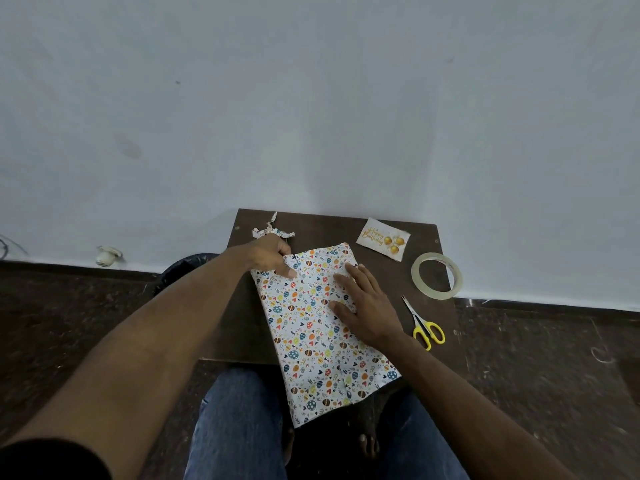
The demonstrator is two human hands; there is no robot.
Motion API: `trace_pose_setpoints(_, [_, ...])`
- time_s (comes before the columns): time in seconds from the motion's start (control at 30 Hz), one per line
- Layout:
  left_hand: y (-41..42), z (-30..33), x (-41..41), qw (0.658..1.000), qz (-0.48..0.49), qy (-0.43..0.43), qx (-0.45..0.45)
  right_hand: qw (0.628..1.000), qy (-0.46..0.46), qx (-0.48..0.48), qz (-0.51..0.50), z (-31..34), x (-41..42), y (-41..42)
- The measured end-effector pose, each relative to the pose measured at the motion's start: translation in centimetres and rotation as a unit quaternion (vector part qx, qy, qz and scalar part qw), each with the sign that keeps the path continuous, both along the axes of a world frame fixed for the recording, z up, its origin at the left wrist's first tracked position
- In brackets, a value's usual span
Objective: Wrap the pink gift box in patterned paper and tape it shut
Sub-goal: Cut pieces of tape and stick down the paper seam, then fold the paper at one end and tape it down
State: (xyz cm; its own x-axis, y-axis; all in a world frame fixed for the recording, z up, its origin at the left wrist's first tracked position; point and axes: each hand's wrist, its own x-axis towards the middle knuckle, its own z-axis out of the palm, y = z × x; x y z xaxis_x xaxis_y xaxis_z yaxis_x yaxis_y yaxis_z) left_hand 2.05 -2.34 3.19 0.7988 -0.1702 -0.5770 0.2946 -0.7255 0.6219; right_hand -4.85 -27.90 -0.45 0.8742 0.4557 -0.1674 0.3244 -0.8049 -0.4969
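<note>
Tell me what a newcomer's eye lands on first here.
The bright patterned paper around the box, lying mid-table and overhanging its near edge toward the person's knees. The left hand pinches its far left corner while the right hand presses flat on top. To the right lie yellow scissors and a tape roll.

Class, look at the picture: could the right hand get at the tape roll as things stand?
Probably yes: the right hand rests flat on the patterned paper, and only bare board lies between it and the tape roll.

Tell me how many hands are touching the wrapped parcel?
2. The left hand grips the paper at the parcel's far left corner; the right hand lies flat on its right side. None seem hidden.
</note>
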Motion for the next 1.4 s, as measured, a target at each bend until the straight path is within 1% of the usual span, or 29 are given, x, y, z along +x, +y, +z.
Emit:
trace_pose_setpoints(0.27, [-0.1,-0.4,-0.7,0.999,0.031,-0.019,-0.008,1.000,0.007,-0.007,0.001,0.2,0.0,0.0])
trace_pose_setpoints(0.37, [-0.2,-0.5,-1.0,0.999,0.041,-0.032,0.002,1.000,0.011,-0.007,0.002,0.3,-0.1,0.0])
trace_pose_setpoints(0.67, [-0.2,-0.5,-1.9,0.999,0.034,-0.039,-0.005,0.999,0.016,-0.026,0.011,0.1,0.1,-0.1])
trace_pose_setpoints(0.7, [-0.4,-0.5,-2.2,0.998,0.024,-0.050,0.012,0.999,0.013,-0.026,0.013,0.1,-0.1,-0.1])
trace_pose_setpoints(0.73, [-0.8,-0.5,-2.9,0.995,0.018,-0.085,0.050,1.000,0.008,-0.023,0.014,0.1,-0.3,-0.3])
trace_pose_setpoints(0.77, [-1.2,-0.6,-3.7,0.984,0.021,-0.143,0.104,1.000,0.002,-0.018,0.016,0.1,-0.6,-0.5])
trace_pose_setpoints(0.83, [-2.2,-0.8,-6.3,0.940,0.046,-0.282,0.188,0.999,-0.010,-0.008,0.032,0.1,-1.3,-1.4])
trace_pose_setpoints(0.87, [-2.8,-1.0,-7.8,0.921,0.059,-0.330,0.197,0.999,-0.017,-0.004,0.046,0.1,-1.7,-2.0])
trace_pose_setpoints(0.9, [-3.4,-1.2,-9.3,0.912,0.067,-0.358,0.187,0.998,-0.025,-0.001,0.064,0.2,-2.1,-2.7])
trace_pose_setpoints(0.93, [-4.1,-1.5,-10.8,0.910,0.061,-0.373,0.169,0.996,-0.033,-0.002,0.080,0.3,-2.5,-3.3])
trace_pose_setpoints(1.0, [-5.3,-2.2,-13.6,0.916,0.008,-0.373,0.148,0.993,-0.042,-0.017,0.104,0.6,-3.1,-4.6])
trace_pose_setpoints(1.1, [-6.5,-3.7,-16.8,0.929,-0.078,-0.331,0.144,0.989,-0.061,-0.051,0.126,1.2,-3.8,-6.2])
trace_pose_setpoints(1.2, [-6.7,-4.7,-18.2,0.934,-0.115,-0.301,0.154,0.984,-0.068,-0.087,0.143,1.6,-4.5,-7.2])
trace_pose_setpoints(1.3, [-6.6,-4.3,-18.3,0.929,-0.133,-0.292,0.185,0.982,-0.079,-0.102,0.140,1.7,-4.9,-7.2])
trace_pose_setpoints(1.4, [-6.5,-4.1,-18.4,0.917,-0.171,-0.270,0.238,0.981,-0.092,-0.114,0.125,1.2,-5.3,-6.7])
